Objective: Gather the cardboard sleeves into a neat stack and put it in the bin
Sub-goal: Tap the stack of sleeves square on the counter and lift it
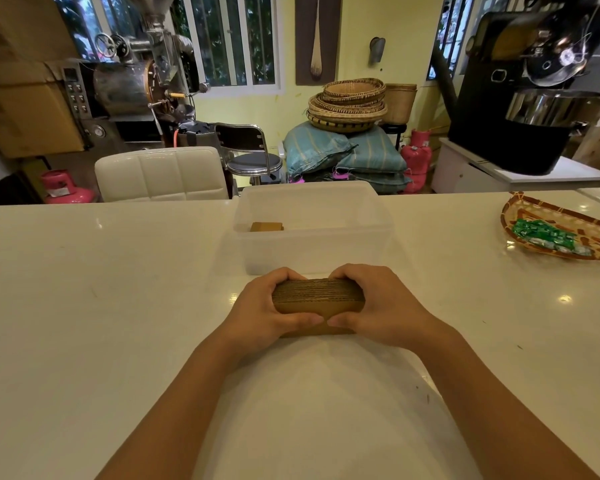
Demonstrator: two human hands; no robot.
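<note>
A compact stack of brown cardboard sleeves (317,296) stands on edge on the white counter, just in front of the bin. My left hand (269,311) grips its left end and my right hand (383,306) grips its right end, thumbs meeting on the near face. The translucent plastic bin (312,251) sits directly behind the stack, open at the top. Inside it, at the left, lies another brown cardboard stack (266,226).
A woven tray (534,211) with green wrapped sweets rests on the counter at far right. Beyond the counter's far edge are a white padded chair (161,174), a stool and roasting machines. The white counter (101,289) stretches wide on both sides.
</note>
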